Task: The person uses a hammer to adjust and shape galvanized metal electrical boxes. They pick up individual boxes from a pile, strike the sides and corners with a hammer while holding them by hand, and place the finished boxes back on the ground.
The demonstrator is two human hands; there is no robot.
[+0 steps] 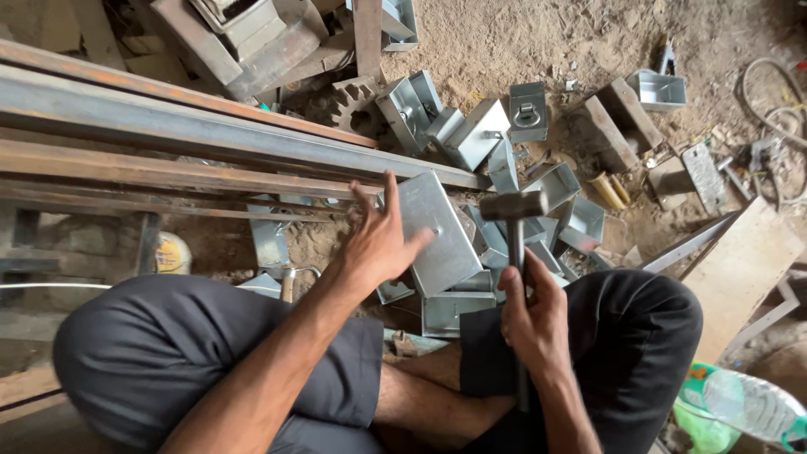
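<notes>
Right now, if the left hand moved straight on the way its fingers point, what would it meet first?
The left hand already rests its fingers on the grey metal box. Straight beyond them, up and away from the person, the long steel beam probably comes first, though depth is hard to judge.

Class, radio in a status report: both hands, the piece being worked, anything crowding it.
Left hand flat on metal box, steadying. Right hand gripping hammer raised over it. More boxes piled close on the dirt.
</notes>
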